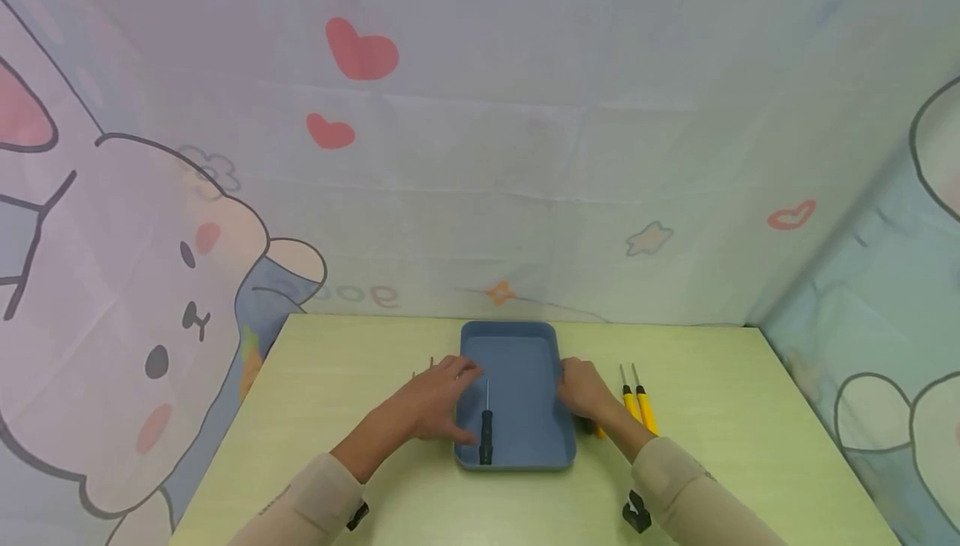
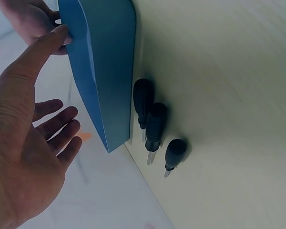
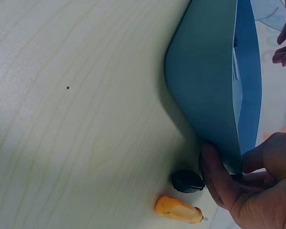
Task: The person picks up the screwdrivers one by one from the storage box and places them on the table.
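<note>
A blue-grey rectangular tray (image 1: 525, 400) stands on the table, and a black-handled screwdriver (image 1: 487, 438) lies inside along its left side. My right hand (image 1: 583, 386) grips the tray's right rim, thumb on the inner side and fingers outside, as the right wrist view shows. Over the left rim is my left hand (image 1: 441, 400), fingers loosely bent and spread around nothing. Its thumb (image 2: 50, 45) overlaps the rim in the left wrist view; whether it touches, I cannot tell. Beside the tray's left wall lie three black-handled screwdrivers (image 2: 156, 126), mostly hidden by my left hand in the head view.
Right of the tray are two yellow-handled screwdrivers (image 1: 643, 413). Closer to my right hand lie a black handle (image 3: 187, 181) and another yellow-handled screwdriver (image 3: 178, 210). A printed cloth (image 1: 525, 196) hangs behind the pale wood-grain table (image 1: 720, 446) and along its sides.
</note>
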Motion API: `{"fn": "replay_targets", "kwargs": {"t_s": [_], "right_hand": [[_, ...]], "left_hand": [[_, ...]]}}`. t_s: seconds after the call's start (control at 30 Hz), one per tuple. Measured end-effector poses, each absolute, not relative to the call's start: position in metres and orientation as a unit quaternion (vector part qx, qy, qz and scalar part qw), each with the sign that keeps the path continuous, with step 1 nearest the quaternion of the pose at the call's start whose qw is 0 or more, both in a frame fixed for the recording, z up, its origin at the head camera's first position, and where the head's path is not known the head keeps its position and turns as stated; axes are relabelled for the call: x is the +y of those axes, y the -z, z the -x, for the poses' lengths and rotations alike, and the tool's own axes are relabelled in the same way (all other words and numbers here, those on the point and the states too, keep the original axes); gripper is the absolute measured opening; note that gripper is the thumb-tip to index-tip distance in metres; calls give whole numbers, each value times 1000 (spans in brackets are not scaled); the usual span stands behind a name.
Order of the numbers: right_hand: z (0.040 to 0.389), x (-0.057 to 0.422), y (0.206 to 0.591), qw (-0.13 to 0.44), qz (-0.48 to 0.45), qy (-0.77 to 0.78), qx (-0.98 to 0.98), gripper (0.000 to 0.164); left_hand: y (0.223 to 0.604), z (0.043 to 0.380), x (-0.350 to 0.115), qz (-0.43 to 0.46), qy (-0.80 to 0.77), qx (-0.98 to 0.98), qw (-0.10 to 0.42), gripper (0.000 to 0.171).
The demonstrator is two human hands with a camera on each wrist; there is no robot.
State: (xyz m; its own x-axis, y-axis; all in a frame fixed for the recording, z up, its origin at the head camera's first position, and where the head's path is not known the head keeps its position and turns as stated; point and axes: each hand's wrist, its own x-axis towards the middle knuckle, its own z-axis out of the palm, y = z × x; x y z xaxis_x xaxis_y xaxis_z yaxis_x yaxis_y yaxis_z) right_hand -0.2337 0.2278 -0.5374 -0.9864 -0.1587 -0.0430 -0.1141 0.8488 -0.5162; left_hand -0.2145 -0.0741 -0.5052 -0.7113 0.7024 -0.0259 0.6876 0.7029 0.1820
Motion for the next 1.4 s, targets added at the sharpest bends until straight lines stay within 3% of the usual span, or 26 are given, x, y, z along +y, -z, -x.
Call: {"fn": "replay_targets", "kwargs": {"t_s": [0.73,1.4], "right_hand": [[234,229,538,41,71,271,959,25],[235,229,540,41,67,273,959,31]], "left_hand": [[517,203,-58,-402,-26,914,52,104],[525,206,-50,-401,15,912,80,97]]}}
